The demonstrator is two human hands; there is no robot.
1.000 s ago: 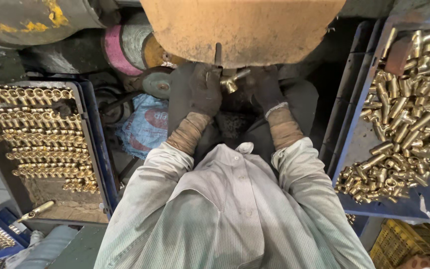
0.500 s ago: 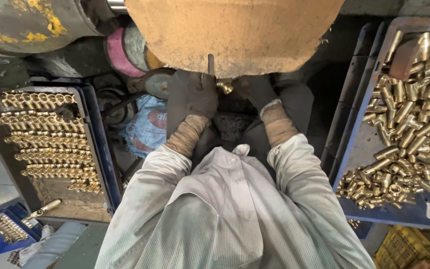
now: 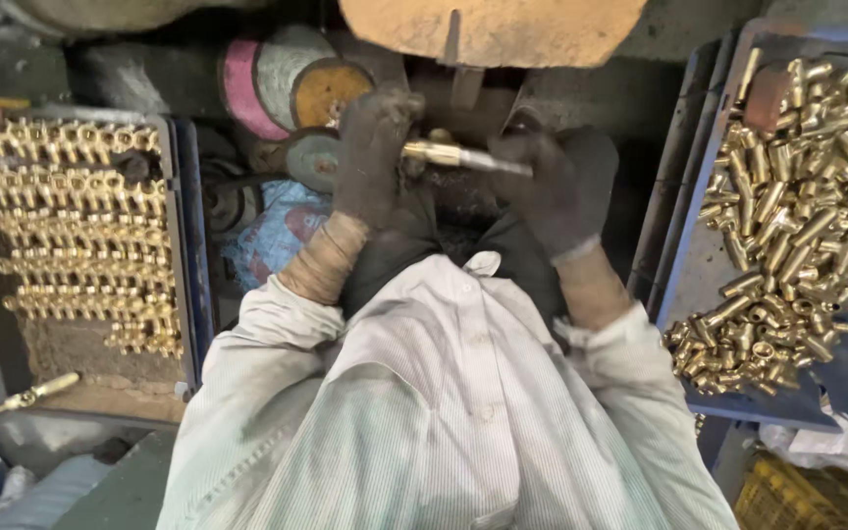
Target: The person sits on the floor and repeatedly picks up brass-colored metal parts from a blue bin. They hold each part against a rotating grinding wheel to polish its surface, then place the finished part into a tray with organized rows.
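Both my hands wear dark, dirty gloves and hold one piece between them just below a big tan buffing wheel (image 3: 503, 29). My left hand (image 3: 370, 157) grips the brass fitting (image 3: 432, 152) at its left end. My right hand (image 3: 552, 186) grips the metal rod (image 3: 493, 163) that the fitting sits on. The piece lies level, a little below the wheel and not touching it.
A tray (image 3: 184, 245) at left carries neat rows of brass fittings (image 3: 80, 236). At right a blue crate (image 3: 684, 255) holds a loose heap of brass parts (image 3: 797, 216). Spare pink and yellow wheels (image 3: 287, 88) lie behind my left hand. One loose fitting (image 3: 36, 393) rests at lower left.
My hands have drawn the fitting down and away from the wheel. It now lies level between them on the rod, with my right hand further right.
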